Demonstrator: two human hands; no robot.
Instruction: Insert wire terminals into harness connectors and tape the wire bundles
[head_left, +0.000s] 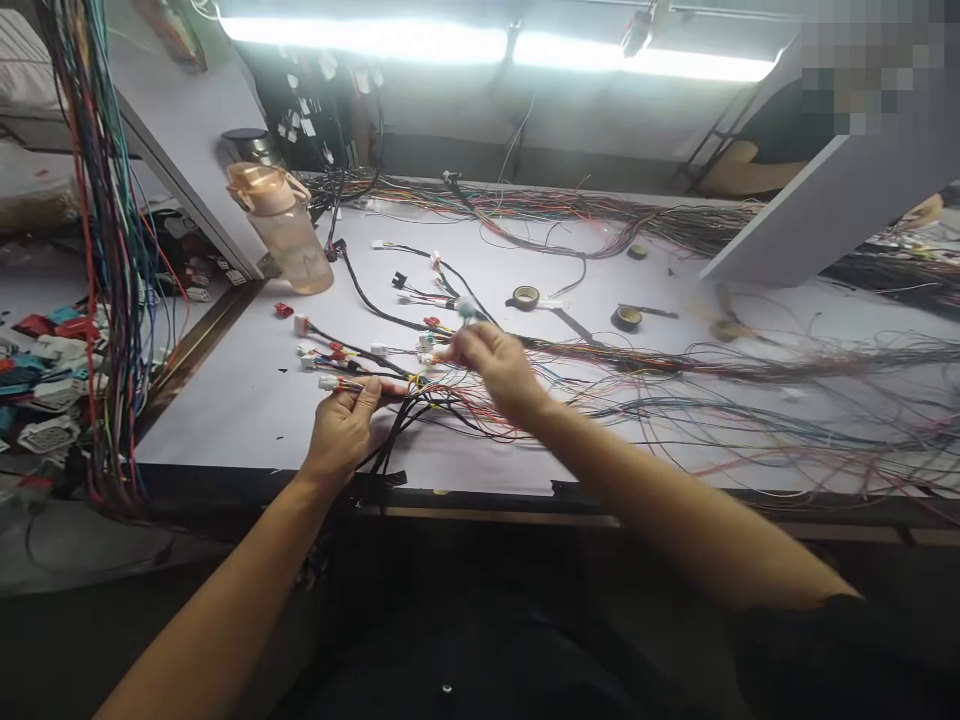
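The left hand point(341, 425) pinches a small white plastic plug point(330, 382), the right hand point(499, 365) just beside it pinches thin coloured wires point(450, 385) (a hard tug could tangle them).

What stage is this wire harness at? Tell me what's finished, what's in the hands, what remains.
Done: several branches near the bottle already carry black sleeving and connectors.
In hand: the left hand pinches a white connector on a wire bundle; the right hand grips thin wires beside it.
Left: a long spread of loose coloured wires lies unbundled to the right, and the tape rolls sit unused on the table.
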